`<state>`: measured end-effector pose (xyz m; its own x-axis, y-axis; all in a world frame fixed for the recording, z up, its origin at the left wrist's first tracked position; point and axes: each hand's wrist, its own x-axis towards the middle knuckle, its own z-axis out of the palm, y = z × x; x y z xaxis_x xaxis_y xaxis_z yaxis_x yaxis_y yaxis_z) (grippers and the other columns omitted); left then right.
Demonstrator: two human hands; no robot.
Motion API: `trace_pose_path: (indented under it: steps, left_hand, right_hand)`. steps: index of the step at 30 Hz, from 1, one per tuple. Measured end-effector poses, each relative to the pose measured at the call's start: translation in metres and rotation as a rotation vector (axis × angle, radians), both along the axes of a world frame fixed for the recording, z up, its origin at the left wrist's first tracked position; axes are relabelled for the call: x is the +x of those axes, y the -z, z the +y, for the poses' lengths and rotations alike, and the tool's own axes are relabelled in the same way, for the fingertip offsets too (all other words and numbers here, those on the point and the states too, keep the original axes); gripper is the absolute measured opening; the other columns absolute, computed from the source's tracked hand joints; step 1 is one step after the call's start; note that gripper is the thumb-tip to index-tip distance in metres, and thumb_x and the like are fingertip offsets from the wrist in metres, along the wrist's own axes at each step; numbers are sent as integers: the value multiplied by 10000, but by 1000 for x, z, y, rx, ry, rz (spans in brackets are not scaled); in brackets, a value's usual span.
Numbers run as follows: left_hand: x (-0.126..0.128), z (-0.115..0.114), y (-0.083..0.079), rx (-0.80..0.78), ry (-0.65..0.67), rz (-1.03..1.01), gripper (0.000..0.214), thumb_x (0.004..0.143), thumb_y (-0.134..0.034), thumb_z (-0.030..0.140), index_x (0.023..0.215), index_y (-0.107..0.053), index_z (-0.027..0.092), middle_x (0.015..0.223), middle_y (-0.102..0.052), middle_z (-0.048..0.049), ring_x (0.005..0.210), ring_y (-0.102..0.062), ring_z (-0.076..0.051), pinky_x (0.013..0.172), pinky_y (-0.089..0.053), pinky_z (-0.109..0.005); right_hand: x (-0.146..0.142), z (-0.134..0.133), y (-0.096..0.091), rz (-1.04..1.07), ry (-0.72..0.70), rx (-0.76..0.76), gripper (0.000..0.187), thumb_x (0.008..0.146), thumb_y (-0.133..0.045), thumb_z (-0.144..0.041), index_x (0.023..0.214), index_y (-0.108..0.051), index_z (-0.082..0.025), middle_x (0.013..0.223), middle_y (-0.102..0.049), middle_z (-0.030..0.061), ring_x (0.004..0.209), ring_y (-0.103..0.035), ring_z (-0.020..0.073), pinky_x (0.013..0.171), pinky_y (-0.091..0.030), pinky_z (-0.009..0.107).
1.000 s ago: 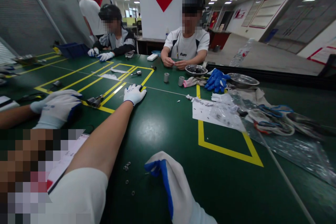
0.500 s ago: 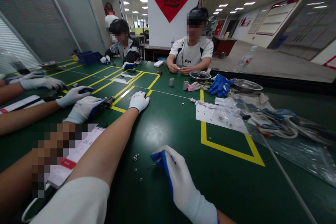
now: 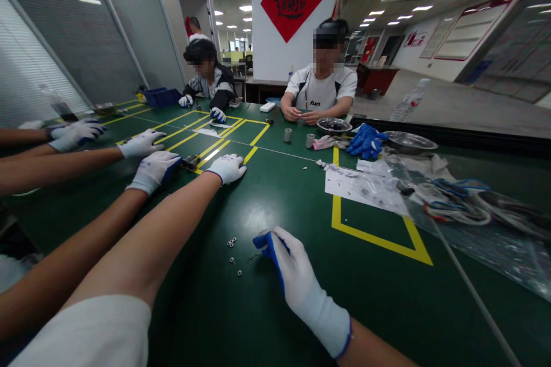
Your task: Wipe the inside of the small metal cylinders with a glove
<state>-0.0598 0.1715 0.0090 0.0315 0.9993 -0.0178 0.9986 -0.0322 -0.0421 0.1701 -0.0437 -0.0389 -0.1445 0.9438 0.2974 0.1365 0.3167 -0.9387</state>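
Note:
My left hand (image 3: 227,169), in a white glove with blue on the palm side, lies on the green table beside a yellow tape line. Its fingers are stretched low over the surface, and what is under the palm is hidden. Nearer to me, my right hand (image 3: 297,269) hovers just above the table in a similar glove, fingers bent together against the thumb. A thin, faint thing (image 3: 254,256) shows by its fingertips, too small to name. Several small metal rings (image 3: 232,242) like nuts lie left of that hand. A dark cylindrical metal part (image 3: 190,163) sits left of my left hand.
Co-workers' gloved hands (image 3: 155,171) reach in from the left. Across the table a person (image 3: 321,89) handles something small. Grey cylinders (image 3: 287,135), a metal dish (image 3: 334,125), blue gloves (image 3: 365,141), white paper (image 3: 361,188) and plastic bags (image 3: 486,241) lie right of centre.
The view has shifted, so most things sit a little further right. The co-worker's nearest arm has moved, and the white-and-red flat object between the arms no longer shows. My hands keep nearly the same pose.

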Motion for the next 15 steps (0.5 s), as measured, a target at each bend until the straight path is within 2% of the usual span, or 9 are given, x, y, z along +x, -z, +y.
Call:
trace_pose_path:
  steps: [6, 8, 10, 12, 15]
  left_hand:
    - [-36, -2, -33, 21, -232, 107, 414, 1019, -696, 395, 1365, -645, 173, 1415, -637, -133, 1246, -651, -304, 1045, -566, -547]
    - [-50, -2, -39, 19, -282, 93, 407, 1019, -697, 395, 1356, -649, 172, 1399, -647, -131, 1228, -661, -297, 1032, -574, -537]
    - [-58, -1, -39, 21, -292, 52, 394, 1023, -691, 398, 1345, -655, 173, 1381, -658, -126, 1207, -671, -288, 1018, -584, -521]
    - [-59, 4, -32, 40, -293, 1, 396, 1027, -686, 401, 1351, -652, 176, 1380, -657, -124, 1197, -674, -285, 1008, -590, -512]
    - [-48, 23, -13, 89, -338, -55, 422, 1026, -687, 402, 1380, -636, 179, 1402, -644, -129, 1205, -670, -289, 1006, -591, -517]
  right_hand:
    - [4, 0, -19, -42, -5, -21, 764, 956, -390, -867, 945, -823, -238, 928, -825, 111, 924, -801, 295, 870, -662, 433]
    - [5, 0, -25, -55, -39, -21, 776, 961, -371, -867, 931, -822, -236, 917, -824, 111, 905, -803, 293, 856, -665, 429]
    - [7, -1, -27, -63, -67, -13, 747, 981, -379, -838, 936, -823, -239, 928, -826, 105, 916, -805, 289, 872, -665, 423]
    - [10, -5, -24, -75, -83, -11, 702, 1003, -396, -796, 970, -824, -242, 962, -828, 100, 958, -804, 290, 904, -663, 420]
    - [17, -17, -5, -94, -95, -19, 619, 1033, -426, -728, 1080, -816, -250, 1047, -824, 99, 1041, -791, 300, 947, -660, 430]
